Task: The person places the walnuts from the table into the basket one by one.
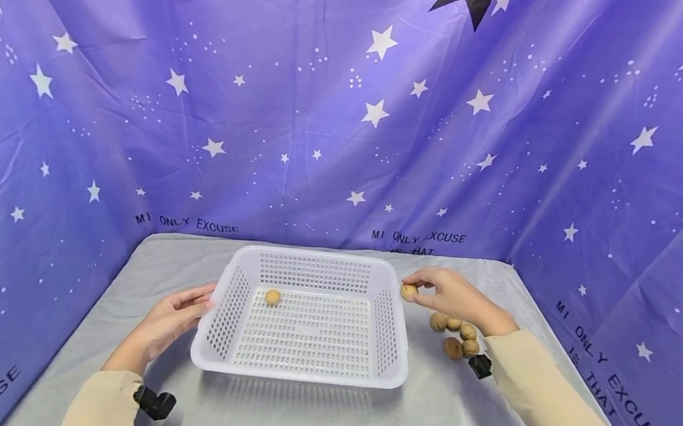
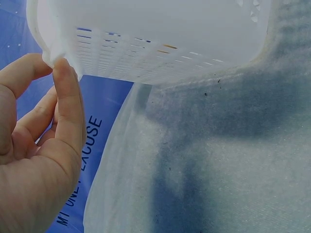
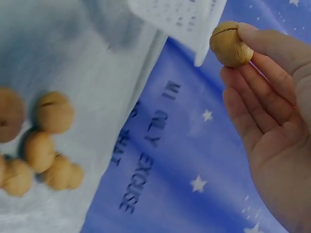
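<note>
A white plastic basket (image 1: 301, 376) with slotted sides stands on the cloth-covered table. My left hand (image 1: 167, 323) is at its left side; in the left wrist view the thumb and a finger of this hand (image 2: 46, 131) pinch the basket's rim (image 2: 51, 29). Just outside the right rim, my right hand (image 1: 447, 295) holds a walnut (image 1: 408, 292) between thumb and fingertips. The seam of that walnut (image 3: 231, 44) shows in the right wrist view. One other walnut (image 1: 273, 297) lies inside the basket, toward its back left.
Several walnuts (image 1: 453, 348) sit in a cluster on the grey cloth (image 1: 272, 419), right of the basket and below my right forearm. A blue curtain (image 1: 300, 133) with white stars surrounds the table at the back and both sides.
</note>
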Available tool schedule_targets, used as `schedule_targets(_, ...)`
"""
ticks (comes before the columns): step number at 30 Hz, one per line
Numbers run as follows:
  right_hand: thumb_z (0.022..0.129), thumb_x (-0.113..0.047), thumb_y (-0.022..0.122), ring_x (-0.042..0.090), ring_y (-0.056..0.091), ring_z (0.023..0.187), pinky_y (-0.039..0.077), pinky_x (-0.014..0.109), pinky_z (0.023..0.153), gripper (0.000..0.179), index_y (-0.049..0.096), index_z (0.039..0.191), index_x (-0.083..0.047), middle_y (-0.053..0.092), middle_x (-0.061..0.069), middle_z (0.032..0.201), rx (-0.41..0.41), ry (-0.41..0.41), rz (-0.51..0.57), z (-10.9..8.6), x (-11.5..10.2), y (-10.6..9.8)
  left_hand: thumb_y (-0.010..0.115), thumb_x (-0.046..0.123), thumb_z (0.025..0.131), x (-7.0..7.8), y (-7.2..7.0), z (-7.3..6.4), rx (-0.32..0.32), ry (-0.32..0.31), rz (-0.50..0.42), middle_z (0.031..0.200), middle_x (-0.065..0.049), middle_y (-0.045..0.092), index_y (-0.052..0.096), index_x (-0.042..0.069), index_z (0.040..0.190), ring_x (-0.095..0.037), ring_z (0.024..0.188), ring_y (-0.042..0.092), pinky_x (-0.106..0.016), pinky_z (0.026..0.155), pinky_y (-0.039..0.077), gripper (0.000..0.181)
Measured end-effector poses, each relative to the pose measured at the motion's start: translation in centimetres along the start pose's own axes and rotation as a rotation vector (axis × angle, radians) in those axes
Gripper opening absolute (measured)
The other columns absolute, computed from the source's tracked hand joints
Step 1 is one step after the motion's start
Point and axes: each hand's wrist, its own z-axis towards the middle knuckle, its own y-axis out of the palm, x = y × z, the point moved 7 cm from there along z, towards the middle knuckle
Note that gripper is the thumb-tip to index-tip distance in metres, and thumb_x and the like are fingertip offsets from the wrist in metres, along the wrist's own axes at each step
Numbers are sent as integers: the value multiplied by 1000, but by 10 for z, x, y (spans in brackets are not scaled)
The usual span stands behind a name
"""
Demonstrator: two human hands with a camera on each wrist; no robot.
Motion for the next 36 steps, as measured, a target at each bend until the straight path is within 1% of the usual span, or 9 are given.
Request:
schedule_targets(4,91,-18,75,20,65,100,56,37,85,34,70,123,-4,70,4,115,-44,-23,3,20,-13,5,68,17,98,-2,0,0,-1,-4,9,129,-7,64,40,-7,149,-11,109,64,-28,92,54,64)
schedule_targets(9,91,-21,76,22,66,104,55,42,92,34,71,121,-5,70,4,117,-73,-88,17,47,-35,13,69,17,97,-3,0,2,5,-4,10,129,-7,64,41,-7,149,-12,109,64,-28,92,54,63)
schedule_targets(12,91,-21,75,18,67,105,53,42,96,32,72,120,-8,71,1,115,-98,-111,27,64,-49,21,69,17,97,-3,0,2,3,-3,11,130,-7,64,41,-7,149,-11,109,64,-28,92,54,63)
schedule_targets(17,93,-20,73,13,66,105,52,36,98,30,72,121,-10,70,-1,116,-143,-129,58,91,-65,40,68,17,98,-2,-1,0,-4,-5,7,127,-4,64,40,-7,149,-11,109,64,-28,91,55,63)
schedule_targets(22,94,-21,72,8,65,105,51,30,98,32,71,124,-10,70,-2,118,-187,-108,82,117,-71,67,68,16,98,-2,-1,0,-12,-6,-14,125,-3,65,39,-7,149,-12,108,64,-28,92,54,63)
schedule_targets(26,94,-18,72,10,66,104,50,26,97,33,70,125,-7,70,2,120,-215,-98,123,132,-76,94,67,15,98,-2,0,0,-18,5,-19,125,-3,65,38,-8,149,-12,109,64,-28,93,54,63)
schedule_targets(31,93,-18,73,11,65,105,51,24,95,36,69,126,-4,69,3,121,-242,-54,145,142,-76,128,67,15,98,-2,1,1,-22,3,-26,124,-2,66,39,-8,149,-12,109,64,-28,93,54,63)
schedule_targets(33,93,-19,73,10,64,104,50,24,95,37,69,126,-5,69,3,122,-236,-31,154,145,-74,141,67,15,99,-1,1,1,-31,7,-19,124,-1,66,38,-9,149,-12,108,64,-28,93,54,63)
schedule_targets(36,93,-19,73,10,64,104,50,24,95,36,69,126,-5,68,2,123,-215,12,197,149,-70,155,67,15,98,-1,0,1,-24,10,-20,122,1,67,39,-9,148,-11,108,65,-27,92,54,62)
